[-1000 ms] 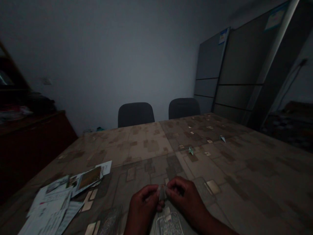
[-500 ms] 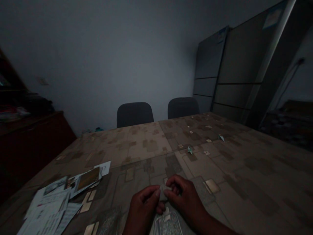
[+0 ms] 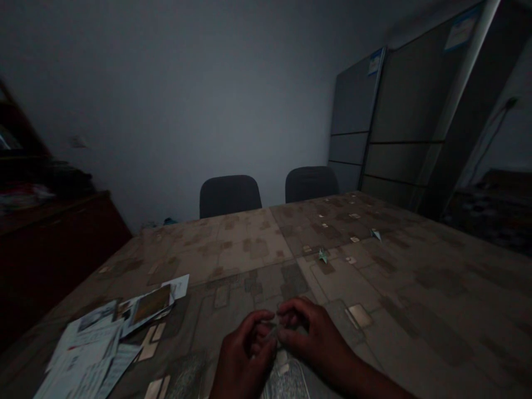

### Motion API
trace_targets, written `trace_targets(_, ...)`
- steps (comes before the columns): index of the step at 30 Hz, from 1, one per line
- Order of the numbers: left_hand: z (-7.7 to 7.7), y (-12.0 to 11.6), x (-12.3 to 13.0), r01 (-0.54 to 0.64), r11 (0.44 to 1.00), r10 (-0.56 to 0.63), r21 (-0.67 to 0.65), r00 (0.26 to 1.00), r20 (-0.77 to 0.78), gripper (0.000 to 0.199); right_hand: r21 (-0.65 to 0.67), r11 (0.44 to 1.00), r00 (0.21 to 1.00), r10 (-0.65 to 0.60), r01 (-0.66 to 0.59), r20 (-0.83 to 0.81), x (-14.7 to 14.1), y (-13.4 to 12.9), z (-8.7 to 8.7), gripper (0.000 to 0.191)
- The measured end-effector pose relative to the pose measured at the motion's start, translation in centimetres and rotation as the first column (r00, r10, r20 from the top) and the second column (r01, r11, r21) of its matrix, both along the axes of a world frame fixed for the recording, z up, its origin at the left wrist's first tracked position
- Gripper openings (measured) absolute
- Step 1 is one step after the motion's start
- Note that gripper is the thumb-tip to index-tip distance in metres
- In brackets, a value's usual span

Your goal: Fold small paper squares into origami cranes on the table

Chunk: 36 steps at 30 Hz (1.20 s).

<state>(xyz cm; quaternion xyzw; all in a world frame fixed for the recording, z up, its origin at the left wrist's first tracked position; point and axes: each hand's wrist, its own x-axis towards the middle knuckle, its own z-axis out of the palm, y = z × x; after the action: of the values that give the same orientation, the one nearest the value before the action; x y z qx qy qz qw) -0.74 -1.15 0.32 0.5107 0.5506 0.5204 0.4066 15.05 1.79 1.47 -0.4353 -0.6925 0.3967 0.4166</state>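
While pale scrap (image 3: 272, 333) is finger-pinched by left hand (image 3: 244, 354) and right hand (image 3: 313, 335), lower centre, tearing could be caused by overpulling.

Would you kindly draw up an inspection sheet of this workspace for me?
Surface: table with a patterned brown cover.
Job's things: small pale piece at the fingertips, too dim to identify.
Clutter: overlapping papers at left; small green folded piece and small pale folded piece farther off.
Hands: left hand and right hand close together, fingers bent; exact grip unclear.
Cables: one cord against the far-right wall.
Surroundings: two dark chairs beyond the table, tall cupboard at right, dim light.
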Motion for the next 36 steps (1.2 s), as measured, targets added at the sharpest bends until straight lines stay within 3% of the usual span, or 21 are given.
trace_targets(3, -0.1, -0.1, -0.2, 0.065, 0.997, -0.063, 0.029, 0.996, -0.056, 0.025, 0.058, 0.998, 0.999, 0.037, -0.038, 0.022, 0.0, 0.1, -0.2, 0.012)
trace_targets(6, -0.5, 0.0, -0.2, 0.079, 0.997, -0.079, 0.003, 0.997, 0.014, 0.025, 0.062, 0.997, 0.999, 0.036, -0.036, 0.001, -0.2, 0.1, -0.4, 0.01)
trace_targets(10, -1.1, 0.4, -0.3, 0.118, 0.986, -0.085, -0.122, 0.965, 0.248, 0.03, -0.116, 0.993, 0.993, 0.019, -0.033, -0.116, -0.3, 0.1, -0.5, 0.007)
trace_targets(13, -1.4, 0.5, -0.4, 0.132, 0.979, -0.079, -0.155, 0.948, 0.307, 0.034, -0.182, 0.982, 0.988, 0.014, -0.042, -0.152, -0.4, 0.0, -0.4, 0.011)
trace_targets(18, -1.0, 0.1, -0.2, 0.038, 0.994, -0.024, -0.099, 0.99, 0.141, 0.028, -0.148, 0.987, 0.991, 0.043, -0.062, -0.131, -0.3, -0.2, -0.6, 0.007)
trace_targets(23, -0.4, -0.3, -0.1, 0.055, 0.998, -0.056, -0.018, 0.995, -0.079, 0.025, -0.048, 0.999, 0.998, 0.022, -0.025, -0.059, -0.3, -0.1, -1.1, 0.01)
trace_targets(26, -0.6, 0.0, 0.0, 0.045, 0.998, -0.043, -0.053, 0.998, 0.045, 0.025, -0.062, 0.998, 0.997, -0.004, -0.001, -0.077, -0.4, 0.1, -1.0, 0.017)
trace_targets(30, -0.9, 0.3, 0.0, 0.15, 0.975, -0.098, -0.162, 0.951, 0.292, 0.019, -0.124, 0.99, 0.984, 0.037, -0.059, -0.172, -0.2, 0.2, -0.5, 0.021)
trace_targets(33, -0.8, 0.5, -0.2, 0.151, 0.966, -0.069, -0.209, 0.932, 0.355, 0.022, -0.16, 0.98, 0.969, 0.084, -0.123, -0.231, -0.2, 0.0, -0.5, 0.021)
trace_targets(36, -0.5, 0.5, -0.2, 0.088, 0.968, 0.01, -0.235, 0.922, 0.386, 0.023, -0.197, 0.975, 0.983, 0.07, -0.104, -0.172, -0.4, -0.3, -0.8, 0.009)
